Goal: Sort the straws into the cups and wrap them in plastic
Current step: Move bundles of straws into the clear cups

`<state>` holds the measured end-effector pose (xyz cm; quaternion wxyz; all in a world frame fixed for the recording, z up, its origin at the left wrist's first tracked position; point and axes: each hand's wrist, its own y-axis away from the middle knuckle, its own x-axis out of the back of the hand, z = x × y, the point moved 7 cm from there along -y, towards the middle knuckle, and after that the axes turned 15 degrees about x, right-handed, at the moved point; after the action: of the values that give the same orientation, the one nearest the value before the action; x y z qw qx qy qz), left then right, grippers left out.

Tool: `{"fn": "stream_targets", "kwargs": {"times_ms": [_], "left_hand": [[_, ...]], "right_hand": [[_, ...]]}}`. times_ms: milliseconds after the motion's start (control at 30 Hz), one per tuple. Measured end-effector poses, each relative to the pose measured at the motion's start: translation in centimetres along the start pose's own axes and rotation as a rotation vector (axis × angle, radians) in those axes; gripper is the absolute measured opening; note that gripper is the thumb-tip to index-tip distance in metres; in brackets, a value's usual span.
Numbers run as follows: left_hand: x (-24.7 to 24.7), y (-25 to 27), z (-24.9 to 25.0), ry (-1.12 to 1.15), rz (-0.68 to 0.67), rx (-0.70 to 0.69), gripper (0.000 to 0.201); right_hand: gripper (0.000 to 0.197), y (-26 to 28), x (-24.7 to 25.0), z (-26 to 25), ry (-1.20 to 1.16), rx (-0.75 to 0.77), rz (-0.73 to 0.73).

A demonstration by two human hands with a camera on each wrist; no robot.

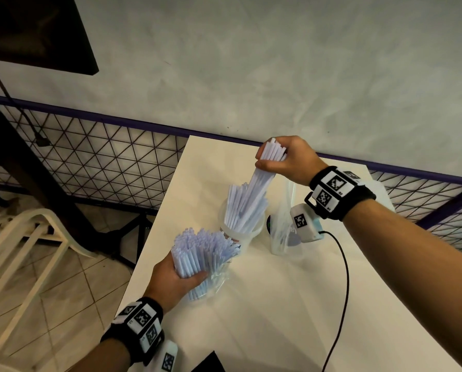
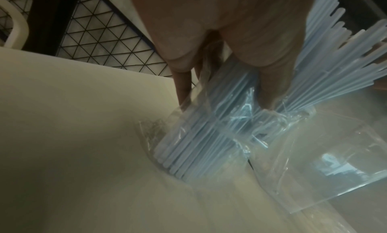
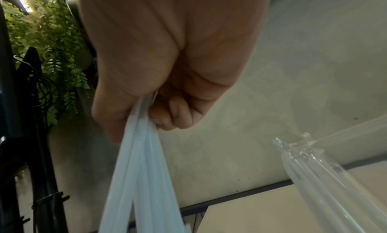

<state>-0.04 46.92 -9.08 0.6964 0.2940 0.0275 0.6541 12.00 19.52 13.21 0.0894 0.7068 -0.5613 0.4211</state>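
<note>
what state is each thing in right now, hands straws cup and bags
left hand: grips the big straw bundle
big straw bundle: upright, base in clear plastic
right hand: grips a small bunch of straws
small bunch of straws: lower ends in the cup
cup: upright, partly filled
plastic bag: standing beside the cup

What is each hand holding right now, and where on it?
Left hand grips the bagged straw bundle around its middle. Right hand grips a smaller bunch of straws near the top ends, over the cup.
</note>
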Motion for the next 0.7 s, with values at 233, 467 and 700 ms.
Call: {"fn": "stream_targets", "kwargs": {"times_ms": [233, 467, 700], "left_hand": [[-0.1, 0.0, -0.2, 0.006, -0.002, 0.013, 0.048], [-0.2, 0.0, -0.1, 0.014, -0.011, 0.014, 0.051], [-0.3, 0.0, 0.1, 0.008, -0.026, 0.008, 0.056]], "right_hand": [[0.014, 0.6, -1.8, 0.5, -0.052, -0.023, -0.048], [0.046, 2.9, -5.1, 2.5, 0.081, -0.067, -0.032], [0.071, 4.5, -7.4, 2.0, 0.209, 0.076, 0.013]]}}
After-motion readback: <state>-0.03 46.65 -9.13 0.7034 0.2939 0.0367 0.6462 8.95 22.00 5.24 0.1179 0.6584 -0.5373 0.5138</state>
